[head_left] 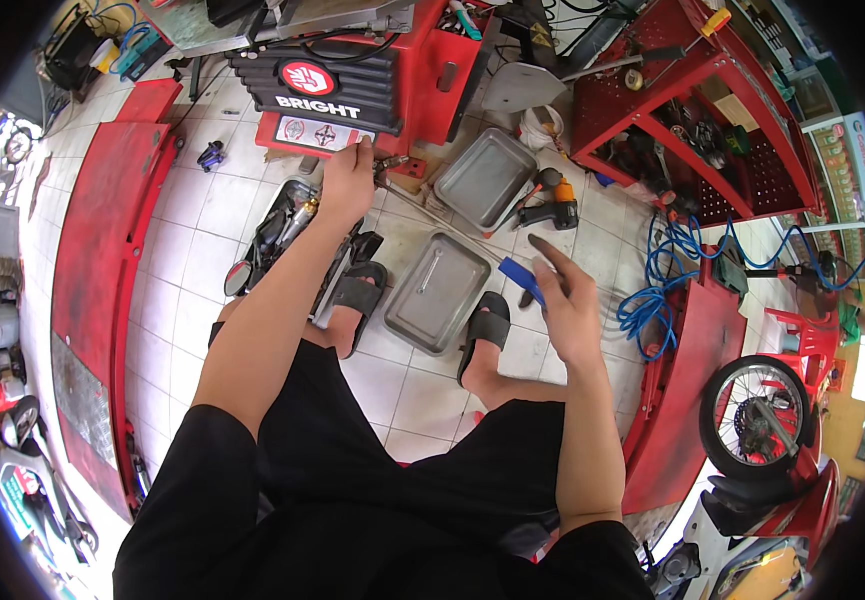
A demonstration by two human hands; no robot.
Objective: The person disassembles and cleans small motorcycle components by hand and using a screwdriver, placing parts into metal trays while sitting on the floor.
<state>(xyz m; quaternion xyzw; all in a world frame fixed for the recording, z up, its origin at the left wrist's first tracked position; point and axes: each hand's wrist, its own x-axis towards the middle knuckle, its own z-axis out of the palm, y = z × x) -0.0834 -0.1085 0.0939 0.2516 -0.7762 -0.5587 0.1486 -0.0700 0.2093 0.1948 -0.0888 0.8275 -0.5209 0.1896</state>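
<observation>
1 blue-handled rod point(518, 275) slants between 2 grey trays point(457, 300), its handle pinched in the right hand point(572, 300); the left hand point(349, 187) is near its far end by the red machine point(441, 85), grip impossible to tell from here.

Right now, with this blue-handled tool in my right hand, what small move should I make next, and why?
I'd probably settle your right hand more fully around the blue handle: at least one finger looks extended off it, while the long, thin shaft reaches toward your left hand. I can't tell whether that hand steadies the far end.
</observation>
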